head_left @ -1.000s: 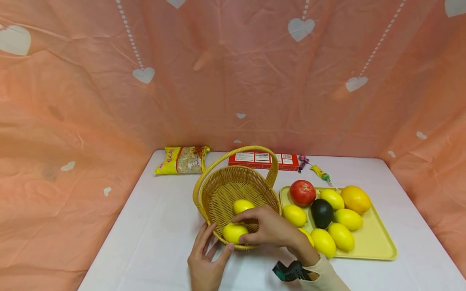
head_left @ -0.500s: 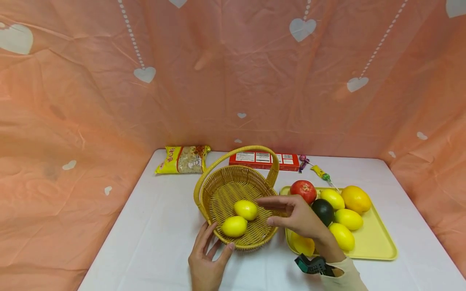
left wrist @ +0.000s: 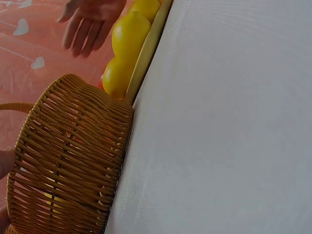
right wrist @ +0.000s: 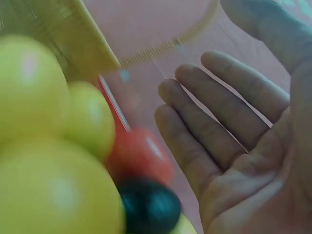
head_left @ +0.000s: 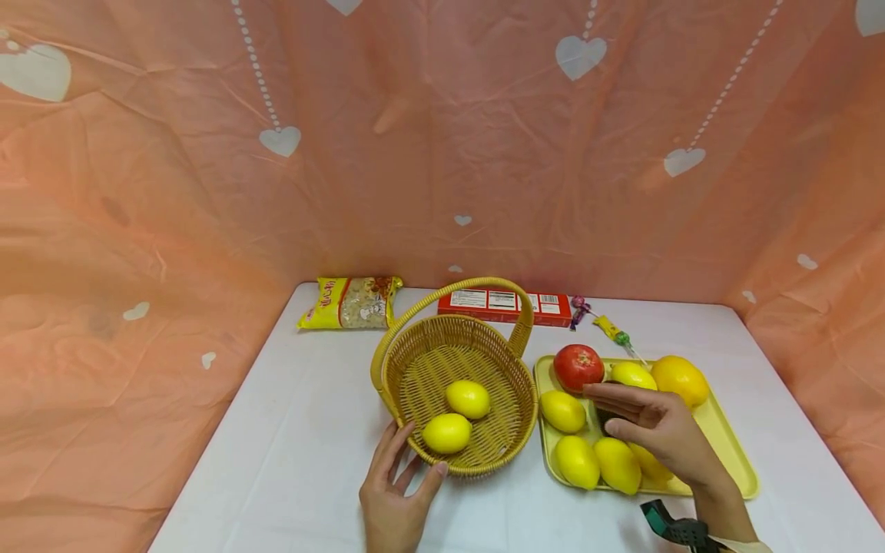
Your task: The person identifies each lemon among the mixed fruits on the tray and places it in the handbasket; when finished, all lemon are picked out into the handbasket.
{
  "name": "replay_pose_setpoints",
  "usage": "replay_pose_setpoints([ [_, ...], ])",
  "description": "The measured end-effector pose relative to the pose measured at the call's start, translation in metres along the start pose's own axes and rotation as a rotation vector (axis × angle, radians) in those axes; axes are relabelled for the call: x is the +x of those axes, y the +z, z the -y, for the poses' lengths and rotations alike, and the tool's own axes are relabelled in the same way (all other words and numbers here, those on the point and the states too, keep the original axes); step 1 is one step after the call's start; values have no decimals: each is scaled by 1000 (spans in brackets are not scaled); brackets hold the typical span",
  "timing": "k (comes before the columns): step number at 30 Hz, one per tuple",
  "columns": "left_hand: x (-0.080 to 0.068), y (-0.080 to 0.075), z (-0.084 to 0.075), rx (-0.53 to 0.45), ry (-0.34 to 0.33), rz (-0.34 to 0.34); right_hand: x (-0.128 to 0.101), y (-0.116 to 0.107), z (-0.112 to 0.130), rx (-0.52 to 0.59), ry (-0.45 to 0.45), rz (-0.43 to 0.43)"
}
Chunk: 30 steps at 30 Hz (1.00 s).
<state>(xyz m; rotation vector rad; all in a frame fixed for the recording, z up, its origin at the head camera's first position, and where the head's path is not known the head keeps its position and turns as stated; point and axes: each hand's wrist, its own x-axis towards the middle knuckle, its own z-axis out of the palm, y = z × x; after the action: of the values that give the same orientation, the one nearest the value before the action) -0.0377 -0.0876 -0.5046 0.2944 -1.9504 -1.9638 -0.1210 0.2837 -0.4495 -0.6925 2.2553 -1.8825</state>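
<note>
The head view is bright and evenly lit, seemingly from above and in front, with only faint, soft shadows on the white table (head_left: 311, 430) under the basket (head_left: 458, 361) and along the tray's (head_left: 726, 438) near edge. Straight lines bow toward the picture's edges, as with a wide lens. The left wrist view is sharp and well lit, the table pale and almost washed out. The right wrist view is soft: the lemons (right wrist: 44, 146) close to the lens are blurred, with dull glare spots.
</note>
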Motion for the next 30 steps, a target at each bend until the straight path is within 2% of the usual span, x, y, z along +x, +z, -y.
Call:
replay_pose_setpoints([
  [7,0,-1,1,3,-9,10,-33,-41,-2,-126,28,-144],
  [14,0,-1,0,-1,-23,10,-51,-70,-12,-102,18,-281],
  [24,0,0,0,12,-24,-3,-60,-81,-36,-119,136,-341],
  [27,0,0,0,11,-27,-3,-60,-82,-39,-160,179,-351],
  [30,1,0,0,11,-28,-4,-61,-83,-39,-247,263,-351],
])
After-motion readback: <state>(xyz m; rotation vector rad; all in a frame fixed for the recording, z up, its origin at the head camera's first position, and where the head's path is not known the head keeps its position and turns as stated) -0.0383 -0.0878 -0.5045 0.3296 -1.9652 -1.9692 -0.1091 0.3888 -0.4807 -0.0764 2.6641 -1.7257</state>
